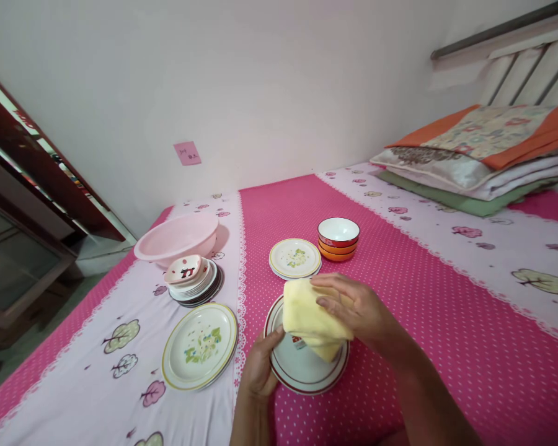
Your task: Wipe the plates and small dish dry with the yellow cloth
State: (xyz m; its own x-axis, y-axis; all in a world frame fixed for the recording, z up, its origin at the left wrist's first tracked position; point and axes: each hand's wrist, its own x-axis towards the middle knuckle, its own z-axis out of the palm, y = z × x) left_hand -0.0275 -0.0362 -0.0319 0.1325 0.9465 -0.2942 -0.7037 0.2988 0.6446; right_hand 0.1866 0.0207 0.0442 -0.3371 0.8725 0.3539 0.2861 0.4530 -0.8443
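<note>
My left hand [261, 364] grips the left rim of a white plate [307, 375] with dark red rings, its thumb over the edge. A pale yellow cloth [310, 313] lies folded against the plate's upper face and hides much of it. My right hand [360, 308] holds the cloth from the right, fingers pressed on it. Just beyond the plate is a small stack of floral plates [295, 257] with yellow rims. Behind my right hand stand nested bowls [338, 238], red on top and orange below, white inside.
On the left are larger floral plates [199, 347], a stack of small dishes and plates [193, 285], and a pink basin [179, 238]. Folded bedding and cushions [483, 152] lie at the back right. A wall [279, 93] rises behind the pink patterned bedspread [446, 347].
</note>
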